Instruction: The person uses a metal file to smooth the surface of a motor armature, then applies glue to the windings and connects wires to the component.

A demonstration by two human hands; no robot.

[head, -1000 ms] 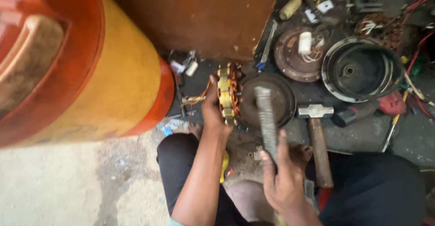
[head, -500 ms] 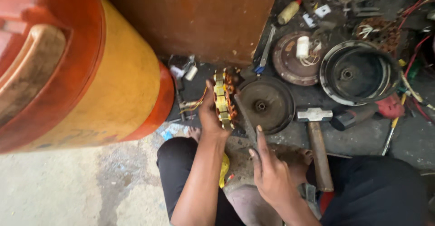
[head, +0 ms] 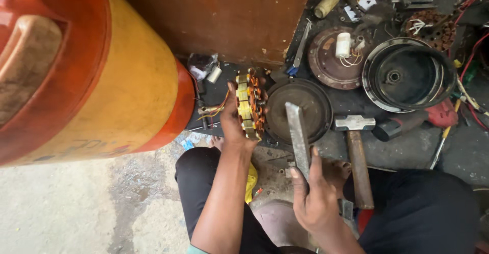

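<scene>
Stator (head: 249, 106) with copper windings is stood on edge on the dark mat, just left of a round motor cover (head: 299, 110), and is steadied by the left hand (head: 233, 127), fingers wrapped along its near rim. A flat metal bar (head: 298, 139) is clenched in the right hand (head: 313, 200), long axis running away from the body, tip raised over the cover and angled slightly left. Motor looks already stripped: covers laid apart, hammer (head: 356, 152) unused beside. No strike or pry on the stator seen yet.
</scene>
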